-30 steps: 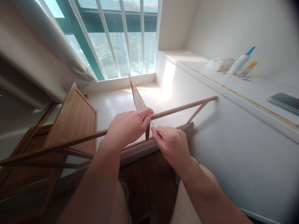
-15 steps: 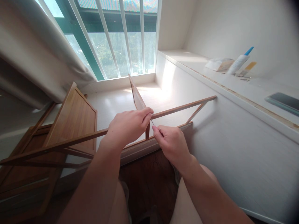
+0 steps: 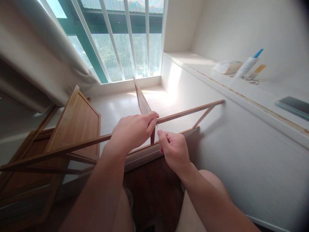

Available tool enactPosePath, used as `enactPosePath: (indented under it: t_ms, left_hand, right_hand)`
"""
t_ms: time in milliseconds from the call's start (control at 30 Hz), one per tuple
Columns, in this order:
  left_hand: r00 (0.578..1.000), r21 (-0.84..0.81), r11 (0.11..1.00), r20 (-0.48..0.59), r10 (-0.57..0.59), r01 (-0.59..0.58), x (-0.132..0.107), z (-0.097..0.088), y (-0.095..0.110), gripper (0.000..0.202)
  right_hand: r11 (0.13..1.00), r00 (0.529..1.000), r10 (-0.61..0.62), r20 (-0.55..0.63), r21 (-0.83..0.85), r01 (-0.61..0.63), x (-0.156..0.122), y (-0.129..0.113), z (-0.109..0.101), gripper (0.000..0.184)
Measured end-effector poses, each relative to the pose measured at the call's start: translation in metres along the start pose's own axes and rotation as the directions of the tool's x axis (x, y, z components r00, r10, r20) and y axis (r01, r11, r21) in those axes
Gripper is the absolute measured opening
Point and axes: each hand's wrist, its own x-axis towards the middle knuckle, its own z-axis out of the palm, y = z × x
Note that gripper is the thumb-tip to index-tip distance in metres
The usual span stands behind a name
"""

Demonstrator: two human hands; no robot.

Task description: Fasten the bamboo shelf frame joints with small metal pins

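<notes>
Left hand: my left hand [image 3: 131,130] was closed over the wooden rail [image 3: 190,111] at its joint, with thumb and forefinger pinched on the upper end of the thin metal tool [image 3: 158,128].
Right hand: my right hand [image 3: 175,149], at 4 o'clock from the left and just beside it, was curled loosely and pinched the tool's lower end.
Tool: a slim metal rod, too small for me to tell its kind; its tip met the rail at my left fingertips.
Rail: it ran from 8 o'clock to 2 o'clock, its far end against the white wall [image 3: 241,154].
Joint: the short post [image 3: 152,139] dropped toward 6 o'clock and the upright panel [image 3: 141,98] rose toward 12.
Doing it well, as I judged: brace the rail hard with the left, keep the tool in line with its hole, and turn with the fingers only.
Risk: the slim rod could slip or bend.
Around: a folded wooden frame [image 3: 77,122] lay at 9 o'clock and a tube [image 3: 248,62] on the ledge at 2.
</notes>
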Motion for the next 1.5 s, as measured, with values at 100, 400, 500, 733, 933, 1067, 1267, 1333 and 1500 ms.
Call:
enactPosePath:
  t_ms: [100,400,500,733,933,1067,1267,1333,1500]
  left_hand:
    - [1.000,-0.001,1.000,-0.008,0.005,-0.005,0.000,-0.001,0.000,0.039]
    - [1.000,-0.009,1.000,0.023,-0.014,0.014,-0.001,-0.003,0.002,0.043]
    - [1.000,-0.007,1.000,0.022,-0.012,0.012,-0.001,-0.003,0.003,0.042]
    - [1.000,-0.002,1.000,-0.001,0.002,-0.002,-0.001,-0.002,0.000,0.042]
    - [1.000,-0.014,1.000,0.012,-0.007,0.007,-0.001,-0.002,0.001,0.042]
    - [1.000,-0.012,1.000,0.014,-0.010,0.010,-0.001,-0.002,0.002,0.042]
    - [1.000,-0.009,1.000,0.019,-0.014,0.015,-0.001,-0.002,0.002,0.043]
    - [1.000,-0.009,1.000,0.017,-0.012,0.013,-0.001,-0.002,0.002,0.043]
    - [1.000,-0.012,1.000,0.006,0.003,-0.003,-0.001,-0.001,0.002,0.042]
  right_hand:
    - [1.000,1.000,-0.006,-0.028,0.005,0.006,0.000,-0.001,0.001,0.053]
    - [0.997,0.999,-0.048,-0.008,-0.068,0.047,-0.003,-0.003,-0.002,0.047]
    - [0.992,0.998,-0.066,0.002,-0.104,0.066,-0.001,-0.002,-0.003,0.046]
    - [0.966,0.992,-0.126,-0.002,-0.228,0.122,0.002,-0.002,-0.006,0.044]
    - [0.932,0.987,-0.155,0.032,-0.326,0.157,0.004,-0.002,-0.014,0.042]
    - [0.917,0.985,-0.161,0.058,-0.360,0.171,0.006,-0.003,-0.018,0.042]
    - [0.896,0.977,-0.187,0.100,-0.390,0.212,0.006,-0.005,-0.017,0.042]
    - [0.895,0.979,-0.185,0.091,-0.396,0.205,0.006,-0.005,-0.017,0.042]
    - [0.890,0.979,-0.182,0.093,-0.407,0.204,0.006,-0.005,-0.018,0.042]
